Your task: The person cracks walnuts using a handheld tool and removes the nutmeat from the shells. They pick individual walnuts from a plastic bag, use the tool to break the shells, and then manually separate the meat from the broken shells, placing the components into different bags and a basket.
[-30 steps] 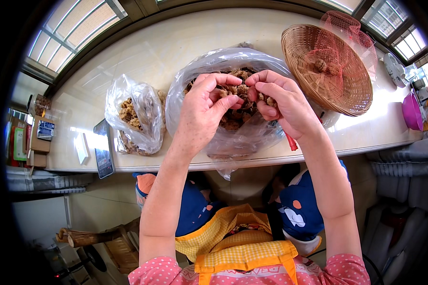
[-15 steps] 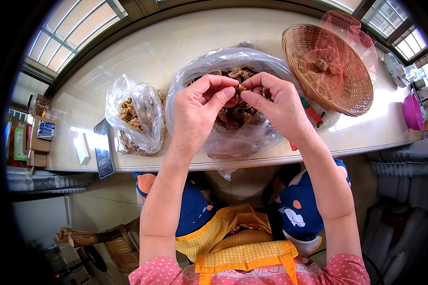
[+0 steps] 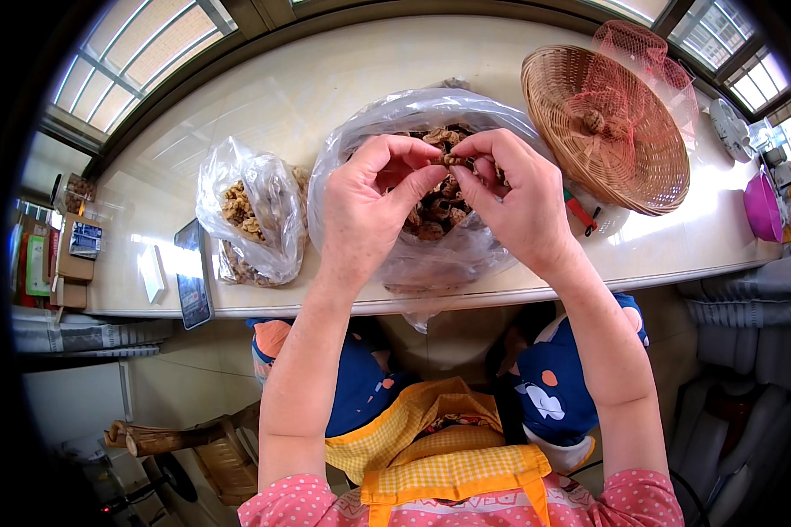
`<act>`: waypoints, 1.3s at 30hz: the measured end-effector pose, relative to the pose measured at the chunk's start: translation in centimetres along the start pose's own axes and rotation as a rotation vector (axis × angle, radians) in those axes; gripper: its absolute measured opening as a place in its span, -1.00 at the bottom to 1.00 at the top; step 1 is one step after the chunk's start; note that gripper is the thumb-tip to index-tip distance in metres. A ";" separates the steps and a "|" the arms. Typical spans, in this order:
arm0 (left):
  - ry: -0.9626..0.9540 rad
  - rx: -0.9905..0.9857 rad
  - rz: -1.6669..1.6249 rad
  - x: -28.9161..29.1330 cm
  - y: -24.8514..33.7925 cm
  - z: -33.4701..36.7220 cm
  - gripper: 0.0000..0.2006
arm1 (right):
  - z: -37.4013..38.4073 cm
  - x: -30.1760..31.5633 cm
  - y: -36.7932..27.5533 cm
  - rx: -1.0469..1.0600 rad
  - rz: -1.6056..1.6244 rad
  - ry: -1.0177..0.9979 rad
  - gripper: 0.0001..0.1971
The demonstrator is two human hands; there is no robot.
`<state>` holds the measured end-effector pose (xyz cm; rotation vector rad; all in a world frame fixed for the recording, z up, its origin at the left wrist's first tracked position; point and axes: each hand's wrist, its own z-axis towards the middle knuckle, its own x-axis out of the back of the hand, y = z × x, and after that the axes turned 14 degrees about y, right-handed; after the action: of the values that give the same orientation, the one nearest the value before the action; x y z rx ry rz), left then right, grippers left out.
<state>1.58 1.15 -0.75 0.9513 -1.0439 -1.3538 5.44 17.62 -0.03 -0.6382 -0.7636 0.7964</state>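
Above a large clear plastic bag [image 3: 413,104], my left hand [image 3: 366,202] and my right hand [image 3: 523,206] meet fingertip to fingertip. Between them they pinch a small brown walnut piece [image 3: 453,160], partly covered by the fingers. Dark broken walnut shells [image 3: 435,215] fill the open bag beneath. To the left stands a smaller clear bag [image 3: 277,206] with pale walnut kernels [image 3: 240,209] in it. Beyond my right wrist lies a tool with a red handle [image 3: 578,209], partly hidden.
A wicker basket [image 3: 650,171] with red netting [image 3: 628,79] and several walnuts sits at the back right. A phone [image 3: 193,277] and a white flat object [image 3: 151,274] lie near the table's left front edge. A purple basin [image 3: 762,206] stands far right.
My fingertips have shifted slightly, and more of the walnut piece shows between them. My right hand has moved a little to the right. The bags and basket have not moved.
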 end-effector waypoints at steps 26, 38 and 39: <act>-0.021 -0.191 0.050 1.0 1.3 -0.2 -0.90 | 0.2 0.4 0.6 0.271 0.076 -0.025 -0.75; -0.091 -0.028 0.115 1.3 0.5 0.2 -0.91 | 0.5 0.8 0.7 -0.320 0.499 -0.203 -0.82; -0.082 -0.068 0.205 1.2 0.5 0.2 -0.89 | 0.5 0.8 0.8 -0.320 0.497 -0.203 -0.82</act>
<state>1.50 -0.06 -0.14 0.7231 -1.1186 -1.2577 5.11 18.77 -0.06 -1.0710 -0.9422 1.2188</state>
